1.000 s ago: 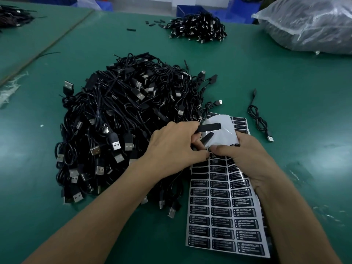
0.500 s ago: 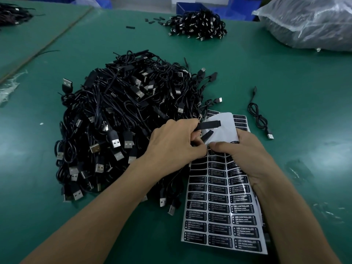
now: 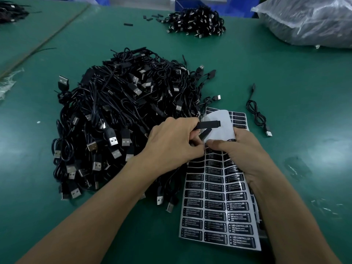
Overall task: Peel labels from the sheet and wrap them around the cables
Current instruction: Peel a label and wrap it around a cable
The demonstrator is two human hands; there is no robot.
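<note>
head view: left hand [image 3: 171, 141] fingers pinch cable end [image 3: 208, 124], right hand [image 3: 245, 149] fingers clutch label sheet [image 3: 215, 208].

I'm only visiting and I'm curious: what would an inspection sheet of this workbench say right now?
Surface: green table mat, with dull glare patches.
Job's things: label sheet, top curled back to show the white backing; many black labels remain.
Clutter: small black parts near the far edge; clear plastic scraps at the left edge.
Grippers: left hand grips a black cable module; right hand holds the sheet bent.
Cables: big heap of USB cables left of the sheet; smaller heap beyond; one coiled cable right of the sheet.
Surroundings: filled plastic bag at far right; blue bins behind.
</note>
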